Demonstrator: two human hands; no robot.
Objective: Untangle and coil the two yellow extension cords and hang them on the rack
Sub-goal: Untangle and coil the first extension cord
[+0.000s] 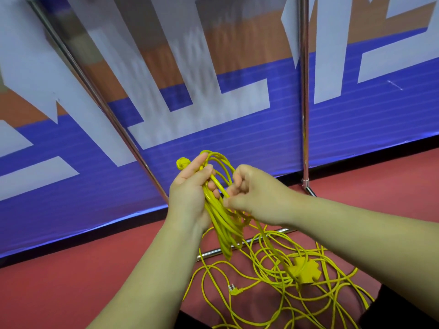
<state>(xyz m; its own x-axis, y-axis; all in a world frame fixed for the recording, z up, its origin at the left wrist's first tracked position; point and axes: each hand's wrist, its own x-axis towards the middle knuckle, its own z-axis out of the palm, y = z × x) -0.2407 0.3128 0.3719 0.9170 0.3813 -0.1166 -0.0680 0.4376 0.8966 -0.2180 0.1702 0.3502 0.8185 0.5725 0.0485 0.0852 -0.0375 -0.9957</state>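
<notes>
Our left hand (190, 186) is wrapped tight around a bunch of smooth yellow cord loops (221, 224), held up in front of the rack (304, 91) with its round chrome poles. Our right hand (251, 198) has its fingers curled, pinching one strand just beside the bunch. The remaining cord sprawls as a loose tangle (273, 302) on the matte red floor (71, 281), which runs wide to the left. A chunky star-shaped socket block (305, 271) and a pronged plug (234, 289) sit in it (partly over the rack's base bar (213, 251)). A glossy blue-and-white banner (237, 138) closes the far edge.
</notes>
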